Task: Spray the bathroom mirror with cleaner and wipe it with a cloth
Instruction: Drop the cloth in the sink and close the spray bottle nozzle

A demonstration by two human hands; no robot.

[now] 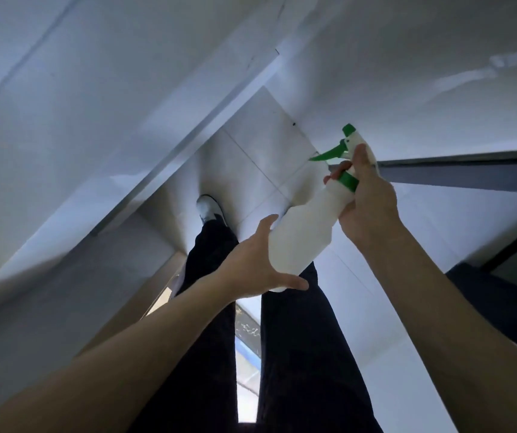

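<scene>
**A:** Grip first. What do you record?

**B:** The right hand (pixel 368 201) has its fingers curled round the neck of the spray bottle (pixel 304 235), at the green collar (pixel 349 179). The left hand (pixel 257 260) is spread flat-fingered against the bottle's lower body, thumb under the base. It supports rather than clasps.

**A:** Where is the bottle?

**B:** Held out in front of the person, tilted, above the tiled floor (pixel 251 157) and the dark trousers (pixel 207 276). The nozzle (pixel 348 129) points up and away.

**A:** Its condition?

**B:** White, opaque plastic, so the fill level cannot be read. The green trigger (pixel 329 153) sticks out free, and I cannot confirm a finger on it.

**A:** Which step?

**B:** In my judgement, preparation, with no spraying begun. Neither mirror nor cloth is in view.

**A:** And next?

**B:** Probably a finger onto the trigger, the nozzle turned square to the mirror, and the left hand released to fetch a cloth.
</scene>
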